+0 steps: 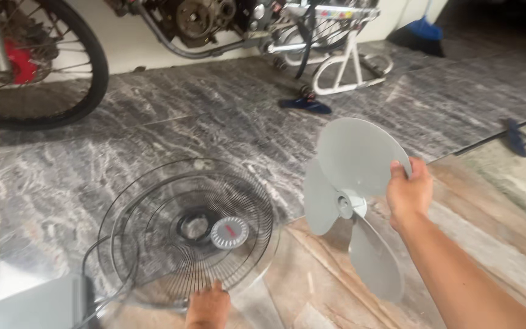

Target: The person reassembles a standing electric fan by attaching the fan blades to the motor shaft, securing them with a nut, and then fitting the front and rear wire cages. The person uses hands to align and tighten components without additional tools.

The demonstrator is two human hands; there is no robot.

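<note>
Wheel (38,61) of a motorbike fills the far left, standing on the grey marble floor (214,116). Moving right, I see the wire fan guards (190,228) lying flat on that floor, one over the other, with a round grey cap at the centre. My left hand (208,304) sits at their near rim, fingers curled onto the wire; most of it is cut off by the frame edge, so I cannot tell how firmly it grips. Right of the guards, I hold the grey blade (351,195) up off the floor, tilted, its three vanes spread around the hub. My right hand (409,192) is closed on the edge of the upper vane, thumb on the near face. Behind, a white stand (351,70) rests by the wall, and a blue broom (424,27) leans farther right.
</note>
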